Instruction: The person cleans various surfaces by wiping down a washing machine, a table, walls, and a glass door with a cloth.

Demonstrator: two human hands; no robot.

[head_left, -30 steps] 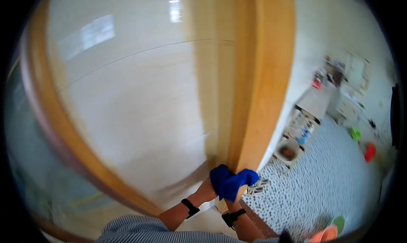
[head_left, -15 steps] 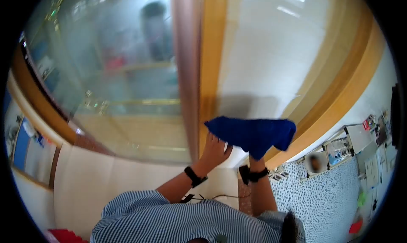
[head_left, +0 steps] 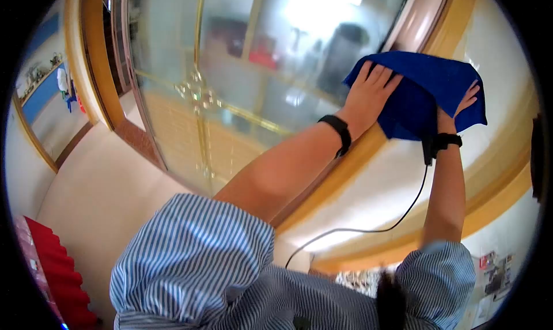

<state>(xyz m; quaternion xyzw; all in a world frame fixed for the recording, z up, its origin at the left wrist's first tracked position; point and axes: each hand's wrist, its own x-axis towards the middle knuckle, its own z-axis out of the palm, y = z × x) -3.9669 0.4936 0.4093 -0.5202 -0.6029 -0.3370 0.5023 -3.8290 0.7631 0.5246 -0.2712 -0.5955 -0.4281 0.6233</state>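
A dark blue cloth (head_left: 423,94) is spread out at the upper right, in front of the wooden frame (head_left: 340,180) beside a glass door. My left hand (head_left: 370,97) lies on the cloth's left part with its fingers stretched out. Under a fold at the cloth's right side is my right hand (head_left: 461,106); some of its fingers show past the fold, spread apart. Both wrists wear black bands, and a black cable hangs from the right one.
The glass door (head_left: 276,59) with gold-coloured bars stands at the upper middle. An open doorway with wooden trim (head_left: 98,59) is at the left. Something red and pleated (head_left: 55,272) lies at the lower left. Pale floor (head_left: 103,197) runs between them.
The view has swung left towards the glass door. Both hands have moved up with the cloth, which was bunched low at the wooden post and is now spread out.
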